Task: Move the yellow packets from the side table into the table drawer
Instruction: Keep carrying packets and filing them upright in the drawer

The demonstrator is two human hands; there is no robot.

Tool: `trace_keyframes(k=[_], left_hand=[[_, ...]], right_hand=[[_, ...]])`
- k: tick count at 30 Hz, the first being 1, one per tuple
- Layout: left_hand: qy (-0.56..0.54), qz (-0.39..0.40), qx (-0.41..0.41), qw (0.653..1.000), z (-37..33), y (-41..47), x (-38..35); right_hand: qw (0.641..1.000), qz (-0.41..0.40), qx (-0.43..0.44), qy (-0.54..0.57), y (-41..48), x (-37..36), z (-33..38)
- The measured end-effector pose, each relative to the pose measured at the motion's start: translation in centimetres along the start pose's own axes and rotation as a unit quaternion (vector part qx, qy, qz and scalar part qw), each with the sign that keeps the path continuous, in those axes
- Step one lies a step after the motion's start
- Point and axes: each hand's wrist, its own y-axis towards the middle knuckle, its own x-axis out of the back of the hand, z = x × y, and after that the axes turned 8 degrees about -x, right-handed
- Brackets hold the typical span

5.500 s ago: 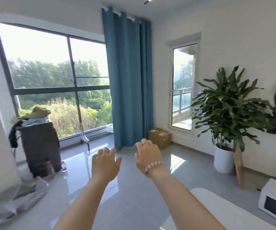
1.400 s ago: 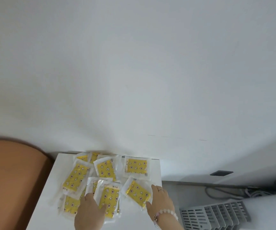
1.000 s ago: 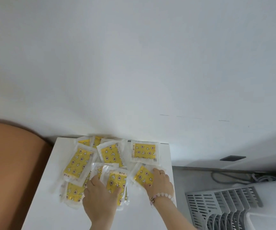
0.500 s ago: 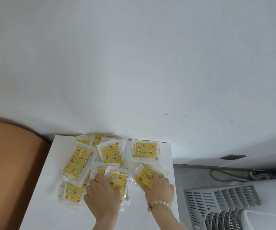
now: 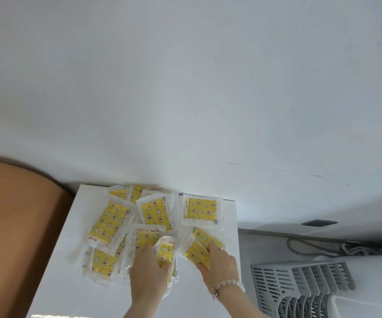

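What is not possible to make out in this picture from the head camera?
1. Table drawer: not anywhere in the head view.
2. Number of yellow packets: they overlap in a pile on the side table, and the left hand and right hand, each gripping one, cover some.
3. Small print on the packets: too small to read.
4. Grey rack: cut off by the bottom edge.

The left hand (image 5: 147, 271) covers most of the centre packet (image 5: 166, 250) it grips. The right hand (image 5: 221, 262) hides the near end of the right packet (image 5: 202, 239). The lowest yellow packets (image 5: 100, 262) lie partly buried. The side table (image 5: 70, 294) and the grey rack (image 5: 300, 281) run off the bottom edge. We cannot read the packet print.
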Motion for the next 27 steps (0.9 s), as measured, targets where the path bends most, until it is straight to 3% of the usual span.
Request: trace_keyframes(k=[5, 8, 15, 27], left_hand=[[-0.042, -0.04, 0.009, 0.998, 1.5, -0.9, 1.4], [-0.064, -0.073, 0.037, 0.995, 2.2, -0.1, 1.9], [0.15, -0.062, 0.03, 0.986, 1.3, 0.2, 2.0], [0.22, -0.054, -0.051, 0.973, 2.0, 0.3, 1.1]], right_hand=[[0.999, 0.019, -0.019, 0.028, 1.7, 2.7, 0.3], [0.997, 0.061, -0.047, -0.01, 2.6, 2.7, 0.4], [0.987, 0.07, -0.145, -0.022, 2.6, 1.3, 0.5], [0.983, -0.016, -0.14, -0.114, 0.8, 0.9, -0.1]])
